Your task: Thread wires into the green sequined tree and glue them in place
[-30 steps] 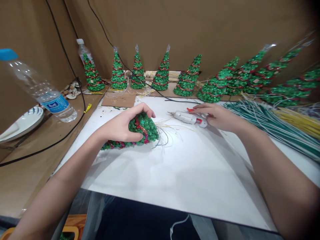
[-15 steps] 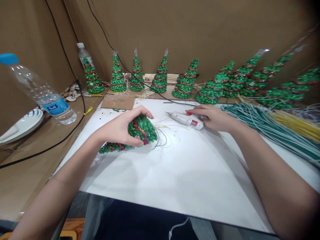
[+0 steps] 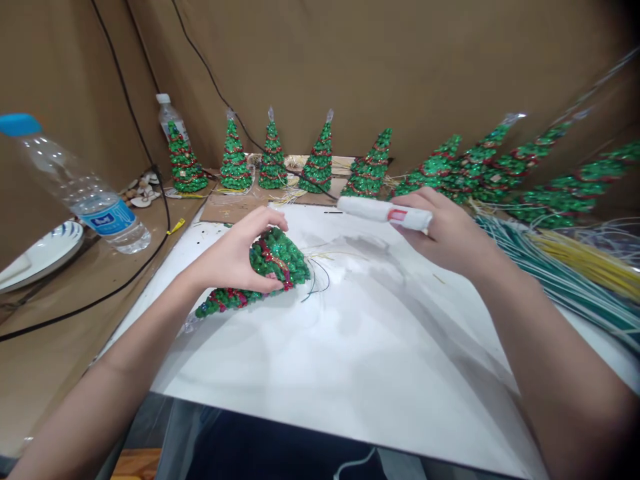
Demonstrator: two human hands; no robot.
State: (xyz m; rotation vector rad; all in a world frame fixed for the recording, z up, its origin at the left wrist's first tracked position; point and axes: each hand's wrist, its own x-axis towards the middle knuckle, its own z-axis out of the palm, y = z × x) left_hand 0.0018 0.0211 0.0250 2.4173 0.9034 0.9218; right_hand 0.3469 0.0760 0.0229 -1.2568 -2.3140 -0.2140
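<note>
A small green Christmas tree (image 3: 285, 257) with red garland lies on its side on the white board (image 3: 325, 360). Its tip points to the lower left, and thin wires stick out from its base. My left hand (image 3: 240, 257) is wrapped around the tree, thumb on the near side and fingers over the top. To the right, my right hand (image 3: 435, 223) grips a white glue gun (image 3: 373, 210) with a red part on its side. The gun is raised above the board, its front end toward the left.
Several similar trees (image 3: 317, 157) line the back by the brown wall. Bundles of green and yellow wires (image 3: 530, 260) lie at right. A water bottle (image 3: 105, 213), a plate (image 3: 50, 260) and a black cable (image 3: 160, 173) are on the left.
My right hand has taken hold of the glue gun and lifted it off the board. My left hand stays around the tree, which has barely moved.
</note>
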